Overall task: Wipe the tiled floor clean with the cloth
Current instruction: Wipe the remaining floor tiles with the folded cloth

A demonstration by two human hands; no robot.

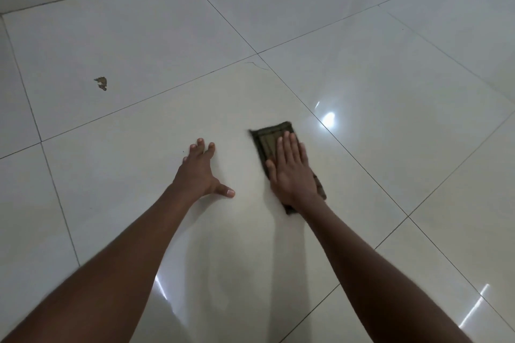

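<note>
Both hands flat on a glossy tiled floor, the right one pressing a folded cloth.

The tiled floor (348, 69) is made of large, pale, square tiles with thin dark grout lines and a shiny surface that throws back bright glints of light. The cloth (271, 138) is dark olive-brown, folded into a long rectangle with a woven, slightly frayed look; it lies on the middle tile, near a grout line to its right. The right hand (291, 172) rests on it palm down, fingers straight and together, nothing gripped. The left hand (202, 171) lies just beside it on bare tile, fingers spread wide, thumb out. Both forearms reach forward, bare. A small brown ragged stain (101, 83) marks a tile far left.
</note>
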